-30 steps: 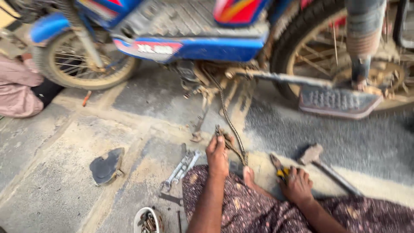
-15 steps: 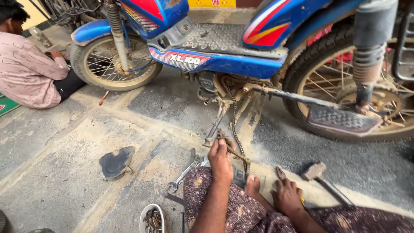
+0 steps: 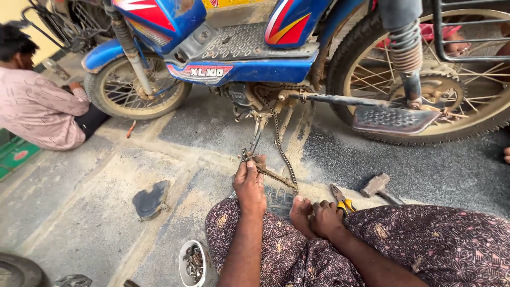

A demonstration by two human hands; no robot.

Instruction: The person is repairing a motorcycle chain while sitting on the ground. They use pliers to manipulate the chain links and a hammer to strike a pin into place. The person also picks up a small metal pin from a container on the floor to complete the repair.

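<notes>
My left hand [image 3: 249,183] grips one end of a greasy drive chain [image 3: 281,154]. The chain hangs from under the blue motorbike [image 3: 239,48] and loops along the ground to that hand. My right hand [image 3: 325,218] rests low with bent fingers beside my bare foot [image 3: 299,211]. Its knuckles touch the yellow handles of the pliers [image 3: 342,201] lying on the ground. Whether it grips anything is hidden. My legs, in patterned cloth [image 3: 425,239], lie across the bottom.
A hammer [image 3: 378,187] lies right of the pliers. A small white bowl of metal parts [image 3: 192,261] stands by my left knee. A dark rubber piece [image 3: 150,199] lies to the left. Another person in a pink shirt [image 3: 37,109] sits by the front wheel [image 3: 135,87].
My left hand has stayed on the chain. My right hand has drawn in from the pliers toward my foot. The view has tilted up, showing more of the bike.
</notes>
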